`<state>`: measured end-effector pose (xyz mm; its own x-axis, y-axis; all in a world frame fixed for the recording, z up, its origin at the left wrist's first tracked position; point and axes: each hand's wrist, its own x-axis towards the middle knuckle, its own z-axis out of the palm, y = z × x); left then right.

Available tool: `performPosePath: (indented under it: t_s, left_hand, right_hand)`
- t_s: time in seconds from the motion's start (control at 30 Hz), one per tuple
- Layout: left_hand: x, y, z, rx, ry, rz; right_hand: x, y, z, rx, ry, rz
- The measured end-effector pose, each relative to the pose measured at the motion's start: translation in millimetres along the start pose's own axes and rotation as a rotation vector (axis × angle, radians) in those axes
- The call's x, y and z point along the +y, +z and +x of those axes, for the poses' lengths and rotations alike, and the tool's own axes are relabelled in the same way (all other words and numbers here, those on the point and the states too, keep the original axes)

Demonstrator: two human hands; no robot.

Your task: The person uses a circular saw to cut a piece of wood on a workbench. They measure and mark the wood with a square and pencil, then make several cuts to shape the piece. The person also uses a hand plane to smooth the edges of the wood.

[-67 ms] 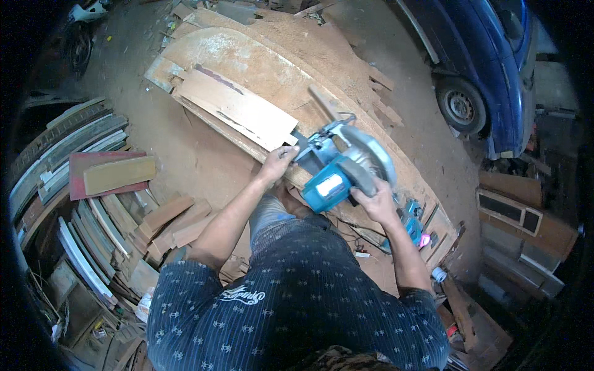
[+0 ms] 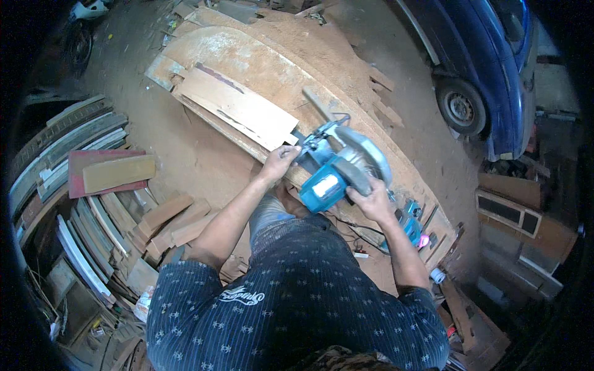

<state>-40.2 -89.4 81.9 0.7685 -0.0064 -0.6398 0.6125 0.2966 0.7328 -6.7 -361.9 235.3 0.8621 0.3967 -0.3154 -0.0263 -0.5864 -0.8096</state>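
My right hand [image 2: 371, 201] grips the handle of a teal circular saw [image 2: 325, 185] that rests over a long, sawdust-covered board [image 2: 229, 49]. My left hand [image 2: 281, 161] has its fingers closed at the saw's front base, beside the end of a pale plank [image 2: 238, 108]; what exactly they grip is unclear. The plank lies along the near side of the board, its end close to the saw's base. Just to the right of my right hand, another teal power tool [image 2: 408, 222] sits on the board with a cord nearby.
A blue car [image 2: 489, 74] stands at the upper right, and wooden panels [image 2: 513, 222] lie below it. Stacked curved boards [image 2: 86, 253] and offcuts [image 2: 173, 222] fill the left floor, with red and tan panels [image 2: 111, 173] on top. A dark wheel [image 2: 80, 49] is at upper left.
The saw and my right hand have shifted very slightly left and upward. My left hand has barely moved.
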Motion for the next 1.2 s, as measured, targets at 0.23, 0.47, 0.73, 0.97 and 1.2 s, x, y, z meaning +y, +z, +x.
performPosePath:
  t_s: [0.23, 0.47, 0.73, 0.97, 1.2]
  left_hand:
    - [-21.4, 2.2, 6.1, 0.596, 0.273, 0.677]
    - [-25.7, -1.9, 30.6, 0.729, 0.305, 0.824]
    - [-29.8, -26.5, 46.3, 0.751, 0.168, 0.849]
    - [-10.4, -48.2, 45.5, 0.711, 0.074, 0.808]
    - [-7.8, -61.6, 54.0, 0.71, 0.086, 0.8]
  right_hand:
    - [39.3, 56.0, 25.6, -0.119, -0.105, -0.001]
    - [46.6, 64.3, 54.9, -0.218, -0.205, -0.161]
    - [21.3, 78.6, 75.1, -0.257, -0.177, -0.185]
    - [12.0, 100.5, 91.1, -0.221, -0.187, -0.134]
    - [-6.8, 101.0, 100.4, -0.252, -0.109, -0.185]
